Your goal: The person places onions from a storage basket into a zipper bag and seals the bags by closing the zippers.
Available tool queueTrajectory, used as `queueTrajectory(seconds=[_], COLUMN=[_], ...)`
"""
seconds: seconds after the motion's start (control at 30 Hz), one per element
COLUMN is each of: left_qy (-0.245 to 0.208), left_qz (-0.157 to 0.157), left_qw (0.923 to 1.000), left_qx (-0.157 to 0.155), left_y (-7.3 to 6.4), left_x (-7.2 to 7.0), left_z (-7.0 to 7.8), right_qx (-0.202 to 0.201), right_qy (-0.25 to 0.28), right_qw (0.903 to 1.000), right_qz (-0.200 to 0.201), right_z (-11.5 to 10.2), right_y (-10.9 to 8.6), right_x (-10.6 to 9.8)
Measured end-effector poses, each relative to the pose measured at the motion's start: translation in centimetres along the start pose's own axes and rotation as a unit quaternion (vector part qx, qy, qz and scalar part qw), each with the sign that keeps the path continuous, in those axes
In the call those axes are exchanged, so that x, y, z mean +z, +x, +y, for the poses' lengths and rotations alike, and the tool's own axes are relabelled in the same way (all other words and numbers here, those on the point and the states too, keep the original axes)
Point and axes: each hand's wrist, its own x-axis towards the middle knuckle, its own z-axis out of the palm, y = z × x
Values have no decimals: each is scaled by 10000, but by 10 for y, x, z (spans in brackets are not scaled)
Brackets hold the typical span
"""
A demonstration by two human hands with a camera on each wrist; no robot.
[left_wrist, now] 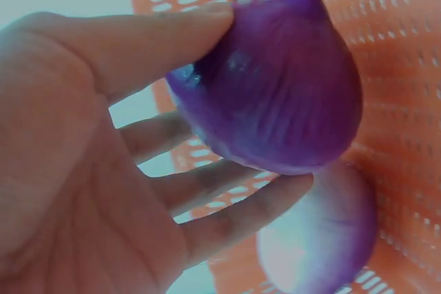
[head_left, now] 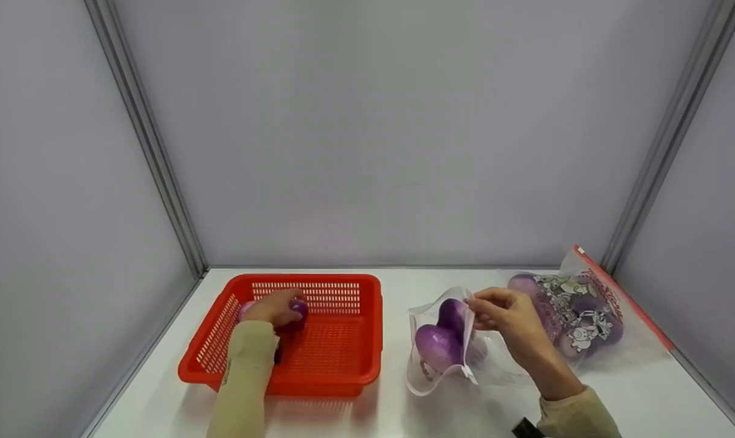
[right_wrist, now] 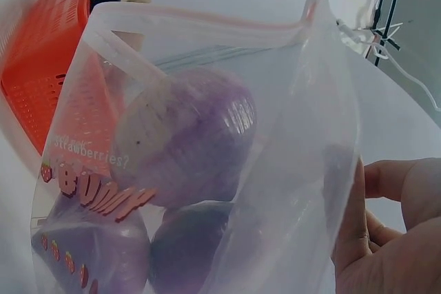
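Inside the red plastic basket [head_left: 371, 340], my left hand [head_left: 273, 308] grips a purple onion [left_wrist: 282, 87] between thumb and fingers. Another purple and white onion [left_wrist: 320, 232] lies below it in the basket. My right hand [head_left: 513, 325] pinches the edge of a clear zip bag [head_left: 420, 384] with thumb and fingertips, and the bag's mouth gapes. Several purple onions [head_left: 438, 348] are in that bag. Through its printed side in the right wrist view, the onions [right_wrist: 186, 139] look hazy.
Behind my right hand lies a second clear bag [head_left: 586, 325] with a red zip slider, cartoon print and purple onions inside. Both bags and the basket are on a white table [head_left: 397, 420]. Grey panels [head_left: 367, 152] stand around the back and sides.
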Motion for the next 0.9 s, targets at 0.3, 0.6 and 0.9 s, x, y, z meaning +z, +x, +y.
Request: queueTrajectory(seconds=[0.3, 0.6, 0.9], left_qy=[37, -1079, -1121], left_qz=[514, 516, 567], left_qw=[9917, 9198, 8507], left_qx=[1177, 3736, 5104], left_y=[-25, -75, -94], left_x=[-11, 5, 50], left_z=[39, 102, 147], right_qx=[-51, -30, -32], right_qy=[9, 52, 13], right_qw=[10000, 9998, 9998], right_qz=[75, 175, 188], right_z=[-2, -5, -15], right_y=[1, 1, 3], right_x=[1, 2, 8])
